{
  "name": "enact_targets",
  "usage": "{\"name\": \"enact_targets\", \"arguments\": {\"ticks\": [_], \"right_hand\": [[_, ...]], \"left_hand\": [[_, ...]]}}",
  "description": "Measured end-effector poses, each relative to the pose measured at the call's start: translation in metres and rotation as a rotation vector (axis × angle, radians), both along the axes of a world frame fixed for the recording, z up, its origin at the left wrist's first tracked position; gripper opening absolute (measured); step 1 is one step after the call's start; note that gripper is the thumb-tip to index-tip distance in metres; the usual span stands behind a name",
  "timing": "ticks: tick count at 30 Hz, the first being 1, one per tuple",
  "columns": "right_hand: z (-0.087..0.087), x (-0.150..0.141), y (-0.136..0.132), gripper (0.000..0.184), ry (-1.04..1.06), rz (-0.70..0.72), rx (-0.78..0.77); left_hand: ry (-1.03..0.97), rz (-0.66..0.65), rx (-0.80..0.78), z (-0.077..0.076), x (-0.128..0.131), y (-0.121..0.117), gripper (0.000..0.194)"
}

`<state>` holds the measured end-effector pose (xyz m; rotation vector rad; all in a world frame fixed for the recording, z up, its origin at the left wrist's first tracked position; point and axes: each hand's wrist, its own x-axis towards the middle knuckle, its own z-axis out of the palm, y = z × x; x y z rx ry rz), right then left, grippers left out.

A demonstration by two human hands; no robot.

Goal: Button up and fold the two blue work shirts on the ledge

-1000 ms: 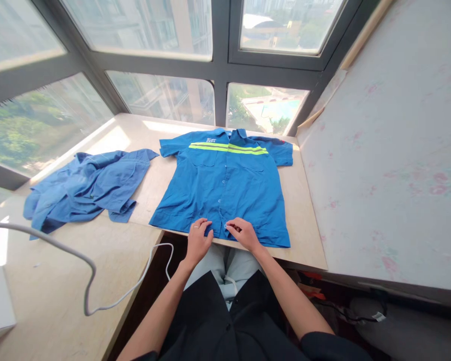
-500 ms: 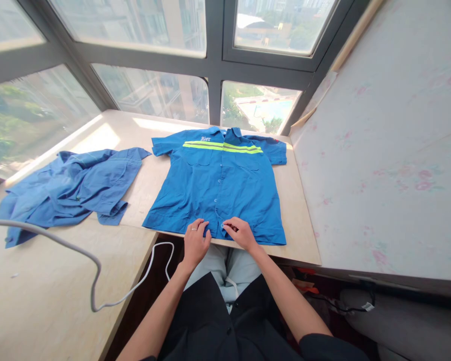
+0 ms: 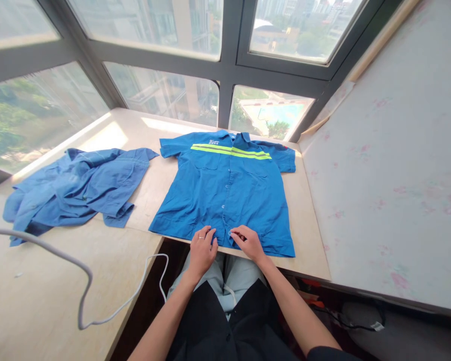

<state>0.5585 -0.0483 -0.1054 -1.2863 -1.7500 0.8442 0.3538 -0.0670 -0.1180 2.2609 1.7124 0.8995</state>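
A bright blue short-sleeved work shirt (image 3: 225, 193) with a yellow-green stripe across the chest lies flat, front up, on the wooden table (image 3: 304, 210). My left hand (image 3: 203, 249), a ring on one finger, pinches the hem just left of the button placket. My right hand (image 3: 249, 241) pinches the placket at the lowest button. Both hands are closed on the cloth at the table's near edge.
A second, crumpled blue shirt (image 3: 78, 185) lies to the left. A white cable (image 3: 86, 281) loops over the lower wooden surface at the left. Windows stand behind the table, and a pale flowered panel (image 3: 391, 165) leans along the right.
Both hands stay at the shirt's bottom hem by the placket, with only slight finger shifts. The view has swung a little to the left and down.
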Motion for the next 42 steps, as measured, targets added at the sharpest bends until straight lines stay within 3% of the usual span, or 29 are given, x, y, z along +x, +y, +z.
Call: {"name": "enact_targets", "arguments": {"ticks": [10, 16, 20, 25, 33, 37, 42], "right_hand": [[0.004, -0.001, -0.001, 0.020, -0.036, -0.006, 0.009], [0.005, -0.001, -0.002, 0.020, -0.039, 0.011, 0.006], [0.006, -0.002, -0.001, 0.021, -0.040, 0.017, -0.016], [0.007, -0.003, 0.001, 0.019, -0.035, 0.039, -0.050], [0.001, -0.004, 0.003, 0.035, 0.000, 0.041, -0.147], [0.009, -0.003, 0.006, 0.026, -0.107, 0.108, -0.128], [0.014, -0.005, 0.005, 0.018, -0.168, 0.118, -0.124]], "left_hand": [[-0.064, 0.004, -0.006, -0.002, 0.000, -0.001, 0.030], [-0.246, -0.035, -0.035, 0.001, -0.009, -0.005, 0.034], [-0.348, 0.027, -0.087, 0.007, -0.017, -0.014, 0.030], [-0.256, 0.078, -0.043, 0.017, -0.021, -0.015, 0.022], [-0.006, -0.048, -0.094, 0.014, -0.012, 0.002, 0.028], [-0.008, -0.049, -0.125, 0.012, -0.013, 0.009, 0.016], [0.006, -0.078, -0.139, 0.014, -0.013, 0.014, 0.021]]}}
